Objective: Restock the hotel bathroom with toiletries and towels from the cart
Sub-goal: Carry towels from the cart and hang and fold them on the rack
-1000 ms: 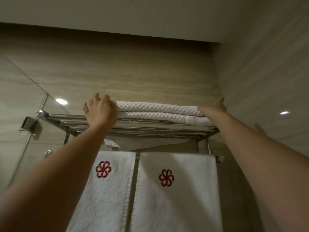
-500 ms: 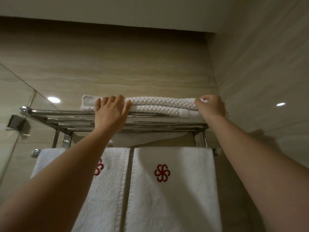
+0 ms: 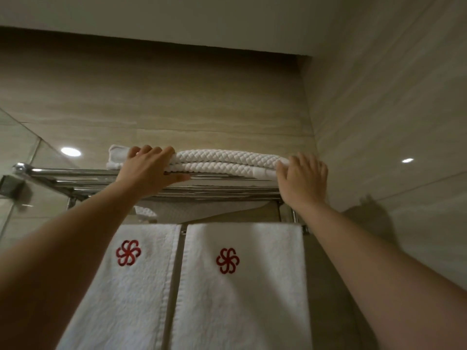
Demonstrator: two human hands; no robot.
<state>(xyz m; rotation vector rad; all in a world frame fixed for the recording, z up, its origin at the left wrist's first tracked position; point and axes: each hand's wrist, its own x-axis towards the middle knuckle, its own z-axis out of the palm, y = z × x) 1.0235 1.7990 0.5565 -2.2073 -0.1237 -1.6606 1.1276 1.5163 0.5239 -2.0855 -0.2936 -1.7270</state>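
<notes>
The folded white woven towel (image 3: 227, 160) lies along the top of the chrome rack shelf (image 3: 75, 173), its right end near the shelf's right edge, by the corner of the tiled walls. The left hand (image 3: 149, 170) rests on its left part, grip spread, with fingers over the top and thumb stretched along the front edge. The right hand (image 3: 303, 180) sits against the right end, thumb touching the fold; whether that grip hooks round it I cannot tell. Below the shelf hang two white towels (image 3: 240, 299) side by side, each with a red emblem (image 3: 227, 260).
</notes>
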